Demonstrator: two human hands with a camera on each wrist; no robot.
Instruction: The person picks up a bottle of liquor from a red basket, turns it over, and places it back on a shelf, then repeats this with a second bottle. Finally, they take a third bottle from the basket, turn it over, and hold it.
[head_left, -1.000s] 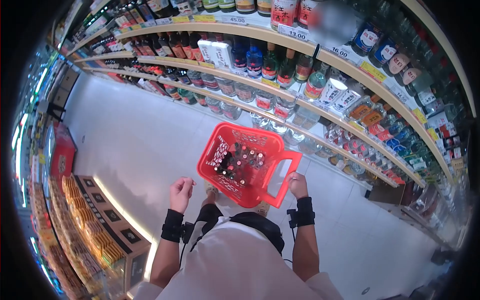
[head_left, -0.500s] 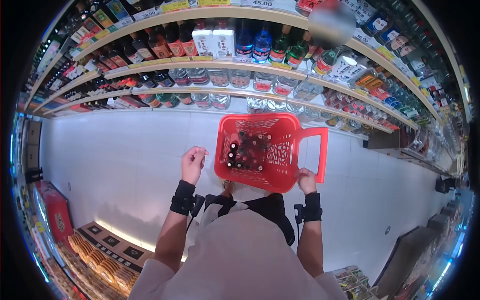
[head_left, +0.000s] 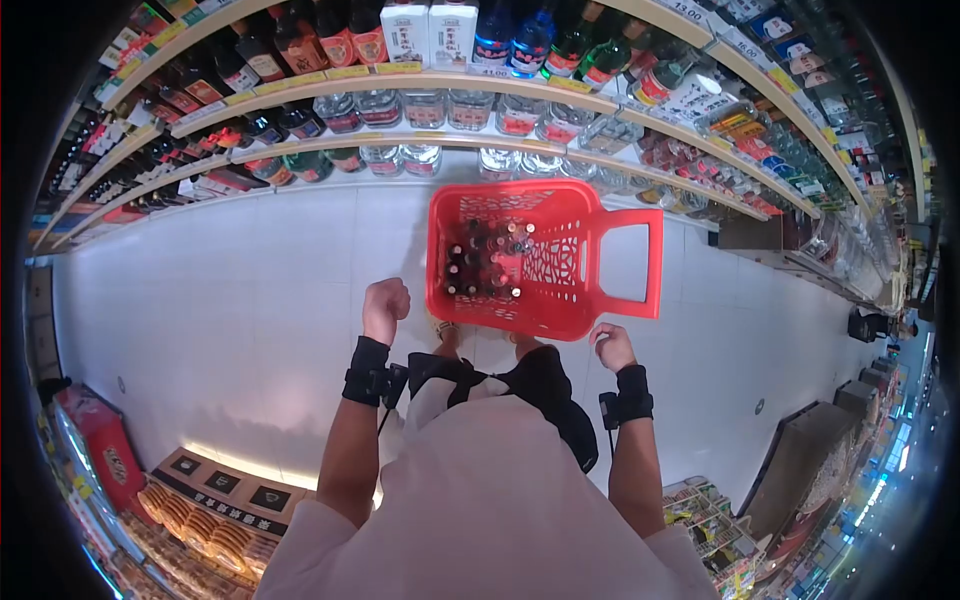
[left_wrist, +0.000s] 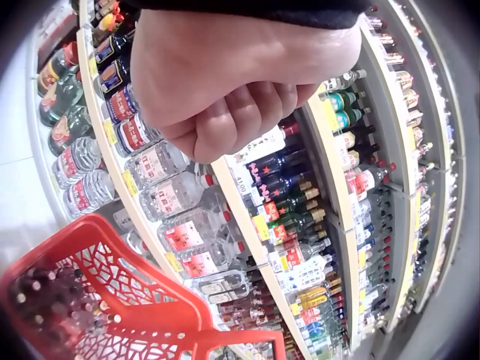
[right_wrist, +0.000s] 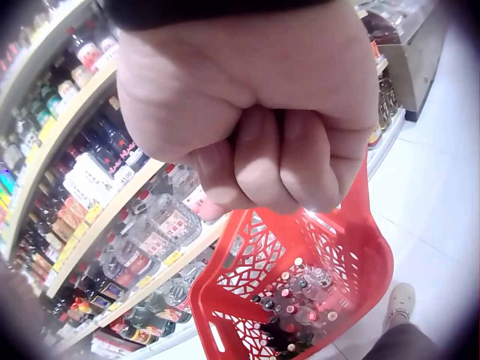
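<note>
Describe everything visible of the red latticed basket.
The red, seemingly plastic basket has pierced lattice walls, an open top and a rectangular loop handle extending rightward. It appears to stand on the pale floor. Capped bottles cluster away from the handle. Neither the left hand nor right hand grips it.

Ahead of your left grip (head_left: 386,312), you have shelves (head_left: 450,82) with yellow and white price labels, two white boxes (head_left: 428,35) beside blue bottles (head_left: 512,42). Back and left of that grip are a red case (head_left: 108,448) and packaged snacks (head_left: 215,528). Behind your right grip (head_left: 614,348) sits a goods rack (head_left: 705,525); pale floor (head_left: 230,300) lies left of your left grip.
</note>
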